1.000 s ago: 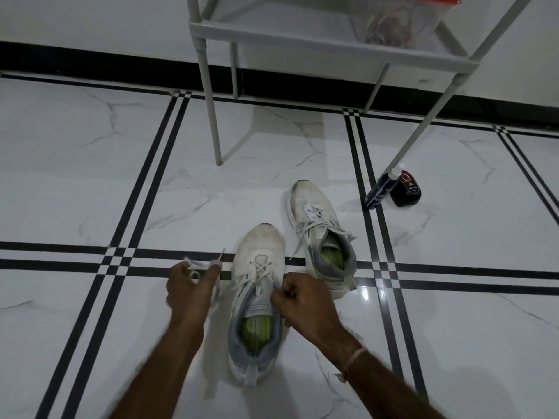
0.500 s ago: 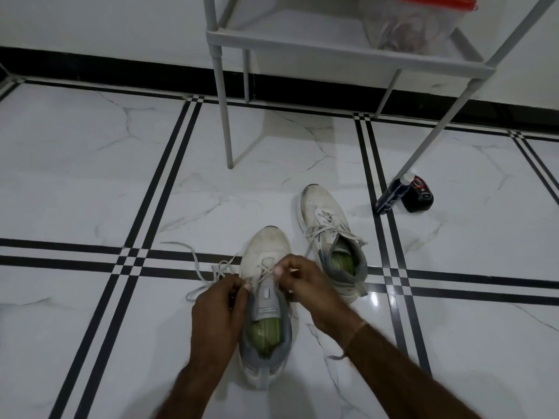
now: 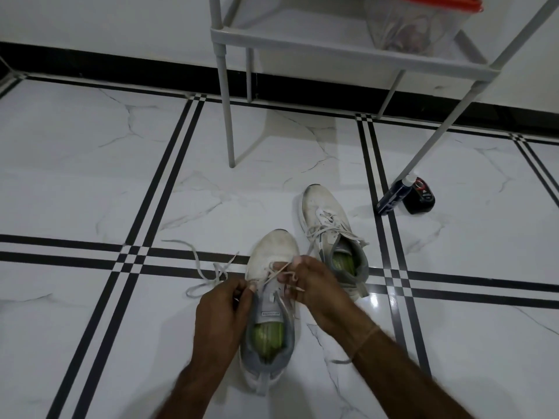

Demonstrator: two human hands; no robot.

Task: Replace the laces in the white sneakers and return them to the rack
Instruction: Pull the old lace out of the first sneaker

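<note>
L hand [image 3: 222, 306] and R hand [image 3: 314, 285] are both pinching the lace [image 3: 278, 272] at eyelets of the near sneaker [image 3: 272, 252], sitting on floor [image 3: 90, 176] before the rack [image 3: 332, 48]; prob. unthreading (blurry), judging it's going best easing one crossing at a time.

Left hand [image 3: 222, 309] and right hand [image 3: 317, 285] pinch near sneaker's [image 3: 272, 255] lace [image 3: 205, 270]
</note>
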